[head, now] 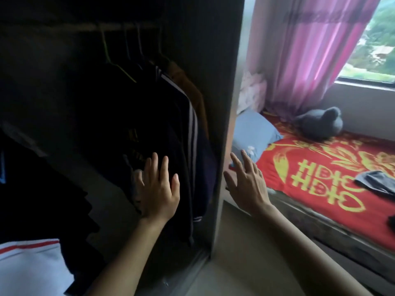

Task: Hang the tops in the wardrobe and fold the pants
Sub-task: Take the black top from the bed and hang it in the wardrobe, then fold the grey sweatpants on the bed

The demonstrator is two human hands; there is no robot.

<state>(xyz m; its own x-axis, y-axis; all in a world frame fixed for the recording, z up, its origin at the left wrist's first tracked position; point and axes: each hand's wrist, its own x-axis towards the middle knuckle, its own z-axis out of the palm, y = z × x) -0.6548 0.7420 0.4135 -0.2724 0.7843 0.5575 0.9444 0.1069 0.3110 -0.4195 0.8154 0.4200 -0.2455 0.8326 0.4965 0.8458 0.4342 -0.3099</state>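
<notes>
**Entry: wardrobe, tops hung; risks pending**

Location of items: dark tops point(171, 124) are hanging inside the wardrobe point(222, 103), crowded together on hangers point(106, 52) under a dim rail point(119, 27); a brown top point(192, 88) is sitting rearmost against the side panel; a dark garment point(376, 182), possibly pants though I cannot tell, is lying crumpled on the bed point(320, 189), well apart from the wardrobe.

Hands: the left hand point(157, 189) is reaching in with fingers straight and spread, flat at the front of the striped top, holding nothing; whether it is actually touching the cloth is not showing clearly; the right hand point(245, 184) is hovering wide open just beside the panel's outer edge, also holding nothing.

Risks, as judged:
- a sideways push on the packed tops is likely to be dragging a shoulder off its hanger, the cloth looking loose and slippery;
- hangers bunched this tightly are liable to be tangling or unhooking from the rail;
- the right hand, this near the panel edge, is risking a knock;
- the interior being dark, a slipped top is apt to be going unnoticed;
- the garment on the bed is awaiting folding.
</notes>
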